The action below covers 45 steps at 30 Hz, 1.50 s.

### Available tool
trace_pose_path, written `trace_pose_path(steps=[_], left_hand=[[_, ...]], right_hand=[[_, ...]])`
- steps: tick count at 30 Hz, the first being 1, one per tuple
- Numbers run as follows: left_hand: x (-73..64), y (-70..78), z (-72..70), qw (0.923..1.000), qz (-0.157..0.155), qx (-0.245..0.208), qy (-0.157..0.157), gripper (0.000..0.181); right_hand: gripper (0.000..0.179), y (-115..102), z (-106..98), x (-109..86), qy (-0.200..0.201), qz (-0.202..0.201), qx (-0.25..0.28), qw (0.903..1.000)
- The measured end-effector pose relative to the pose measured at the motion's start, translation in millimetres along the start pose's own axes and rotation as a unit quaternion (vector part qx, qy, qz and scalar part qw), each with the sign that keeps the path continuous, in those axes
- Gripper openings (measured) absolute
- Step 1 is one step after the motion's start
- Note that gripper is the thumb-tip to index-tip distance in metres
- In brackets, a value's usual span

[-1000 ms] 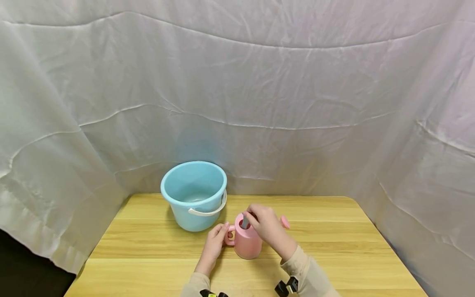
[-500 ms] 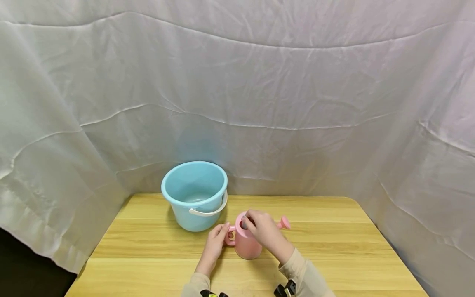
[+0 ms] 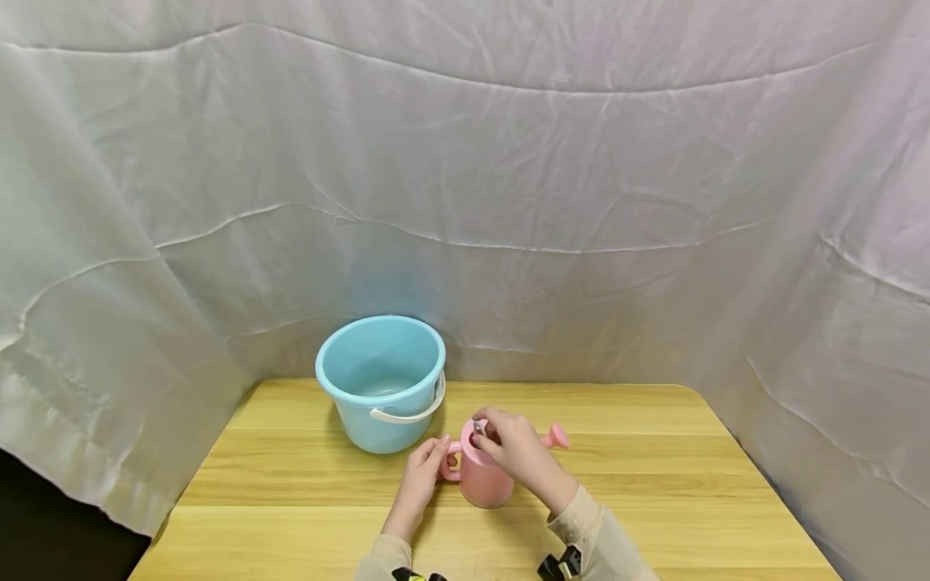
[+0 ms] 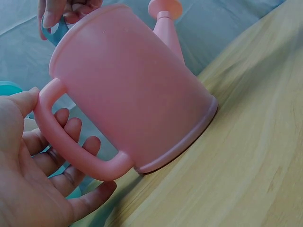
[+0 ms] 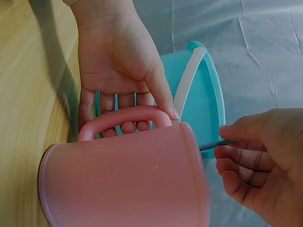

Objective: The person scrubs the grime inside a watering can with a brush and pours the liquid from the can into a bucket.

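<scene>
A pink watering can stands upright on the table, its spout pointing right. My left hand holds its handle, thumb on top and fingers curled through the loop, as the left wrist view shows. Over the can's top opening, my right hand pinches a thin, flat grey-blue piece between thumb and fingers. In the left wrist view, a curved part of this piece shows at the can's rim. Its lower end is hidden inside the can, so I cannot tell its kind.
A light blue bucket with a white handle stands behind and left of the can. Grey-white cloth hangs behind the wooden table and along both sides.
My right hand first lowers the grey-blue piece into the can's opening, then lifts slightly, showing a bit more of it. My left hand and the watering can stay in place.
</scene>
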State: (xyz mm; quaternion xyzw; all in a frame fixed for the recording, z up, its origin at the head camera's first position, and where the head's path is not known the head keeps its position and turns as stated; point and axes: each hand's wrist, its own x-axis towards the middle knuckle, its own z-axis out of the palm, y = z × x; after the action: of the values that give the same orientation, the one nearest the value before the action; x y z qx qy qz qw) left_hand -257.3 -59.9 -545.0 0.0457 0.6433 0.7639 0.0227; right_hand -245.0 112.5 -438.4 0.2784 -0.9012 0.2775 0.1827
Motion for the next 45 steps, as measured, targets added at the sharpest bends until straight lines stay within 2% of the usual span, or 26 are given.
trace_pose_path(steps=[7, 14, 27, 35, 39, 45], left_hand=[[-0.3, 0.2, -0.4, 1.0000, 0.001, -0.003, -0.001, 0.056], [0.1, -0.3, -0.1, 1.0000, 0.003, -0.005, 0.000, 0.056], [1.3, -0.9, -0.1, 1.0000, 0.002, -0.001, 0.004, 0.053], [1.1, -1.2, -0.4, 1.0000, 0.003, -0.004, 0.003, 0.055], [1.0, -1.5, -0.2, 1.0000, 0.004, -0.007, 0.004, 0.055], [1.4, -2.9, -0.2, 0.9999, 0.005, -0.014, 0.001, 0.054]], right_hand=[[0.022, 3, -1, 1.5, -0.022, -0.028, 0.003, 0.9994], [0.018, 3, -3, 2.9, -0.031, -0.026, 0.017, 0.9990], [0.020, -3, -8, 8.5, 0.036, -0.040, 0.038, 0.9979], [0.021, -5, -7, 8.7, 0.069, -0.054, 0.022, 0.9959], [0.020, -4, -3, 7.9, 0.056, -0.054, 0.020, 0.9968], [0.021, -4, 4, 5.1, 0.027, -0.029, 0.027, 0.9989]])
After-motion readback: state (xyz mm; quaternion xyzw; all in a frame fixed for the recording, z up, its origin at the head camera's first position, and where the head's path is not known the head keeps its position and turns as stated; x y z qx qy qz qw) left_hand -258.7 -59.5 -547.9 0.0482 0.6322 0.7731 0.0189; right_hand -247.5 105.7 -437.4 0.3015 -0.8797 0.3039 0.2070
